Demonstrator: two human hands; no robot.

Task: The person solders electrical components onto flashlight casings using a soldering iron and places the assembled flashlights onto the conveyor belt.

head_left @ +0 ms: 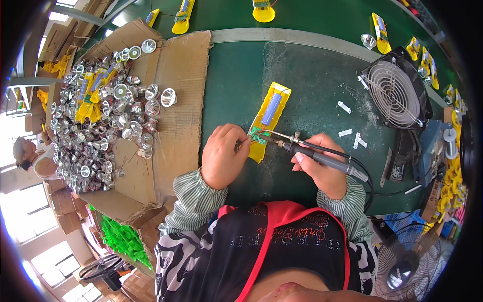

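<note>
In front of me a yellow plastic housing [258,152] lies tilted on the green table. It carries a blue cylindrical battery [271,109] and a small green circuit board [259,136] with thin wires. My right hand [322,173] is closed around the grey handle of a soldering iron [332,163], which has a thin metal feed tube clamped alongside. The iron's tip points at the circuit board. At the board's left edge my left hand [221,156] pinches, thumb and fingers together. Whatever it holds is small and mostly hidden by the fingers.
On the left, a cardboard box [181,100] holds many silver reflector cups [121,90]. A square fan [395,93] stands at the right, near small white strips [345,133] and a solder spool [449,141]. More yellow housings [263,11] lie beyond the metal rail [282,35]. The iron's black cable trails right.
</note>
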